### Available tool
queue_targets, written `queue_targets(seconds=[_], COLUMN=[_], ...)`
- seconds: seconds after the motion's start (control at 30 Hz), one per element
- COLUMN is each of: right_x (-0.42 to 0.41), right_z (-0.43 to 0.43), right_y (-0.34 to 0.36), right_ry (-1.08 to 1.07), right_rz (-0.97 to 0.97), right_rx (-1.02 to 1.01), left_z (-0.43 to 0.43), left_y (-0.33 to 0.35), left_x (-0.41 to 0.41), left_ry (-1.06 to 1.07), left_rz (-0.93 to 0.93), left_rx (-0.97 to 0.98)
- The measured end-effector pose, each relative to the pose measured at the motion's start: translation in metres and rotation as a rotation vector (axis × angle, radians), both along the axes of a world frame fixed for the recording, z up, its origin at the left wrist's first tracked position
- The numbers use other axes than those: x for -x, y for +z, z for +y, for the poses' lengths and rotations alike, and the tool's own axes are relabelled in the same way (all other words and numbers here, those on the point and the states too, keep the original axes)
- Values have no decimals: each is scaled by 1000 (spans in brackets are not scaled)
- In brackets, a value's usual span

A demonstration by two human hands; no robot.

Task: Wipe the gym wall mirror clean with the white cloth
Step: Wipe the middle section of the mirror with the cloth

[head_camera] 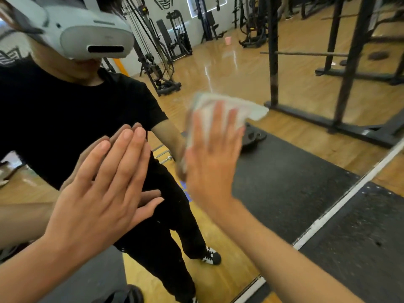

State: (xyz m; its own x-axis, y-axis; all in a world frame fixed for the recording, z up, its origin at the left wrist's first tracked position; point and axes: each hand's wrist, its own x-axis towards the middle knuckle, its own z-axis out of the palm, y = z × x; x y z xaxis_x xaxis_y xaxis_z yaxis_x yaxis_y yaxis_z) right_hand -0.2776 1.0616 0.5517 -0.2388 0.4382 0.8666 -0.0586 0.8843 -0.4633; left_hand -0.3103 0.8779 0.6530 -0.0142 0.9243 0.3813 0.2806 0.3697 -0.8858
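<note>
White cloth (242, 108): flat against the mirror (290, 154), right of centre in the view, at about chest height of the reflected person. It was pale and folded, with one corner sticking out to the right. Its outline was smeared by blur, and most of it lay hidden under the right hand (213, 154), so the fold count could not be read.

Right hand: fingers straight and slightly spread, palm pressing the cloth to the glass, nothing curled round it. The thumb was hard to make out.

Left hand (105, 189): flat on the bare glass left of the cloth, fingers straight and together, holding nothing, meeting its own reflection.

The reflection showed a grey headset (87, 33), a black T-shirt (72, 110), a black rack (343, 68), weight machines (175, 40) and a wooden floor (229, 62). The mirror's white lower trim (341, 206) ran diagonally, with a black mat (360, 241) below it, cut off at the frame edge.
</note>
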Motion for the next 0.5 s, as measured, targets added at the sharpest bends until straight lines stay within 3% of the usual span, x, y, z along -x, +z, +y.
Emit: queue_targets(seconds=[0.07, 0.17, 0.2, 0.3, 0.37, 0.5], right_x=[-10, -11, -9, -9, -1, 2], right_z=[-15, 38, 70, 161, 149, -16], right_y=[-25, -41, -36, -4, 16, 6], right_ry=[134, 48, -16, -108, -119, -18], right_rz=[-90, -63, -36, 61, 55, -50], right_rx=[-274, -462, -340, 315, 474, 2], left_z=[1, -1, -2, -2, 0, -3], left_y=[-1, -4, -6, -5, -2, -14], left_x=[0, 6, 9, 13, 10, 11], left_ry=[9, 26, 22, 18, 20, 61], left_rz=[-8, -10, 3, -11, -38, -129], left_rx=[-14, -30, -24, -14, -11, 7])
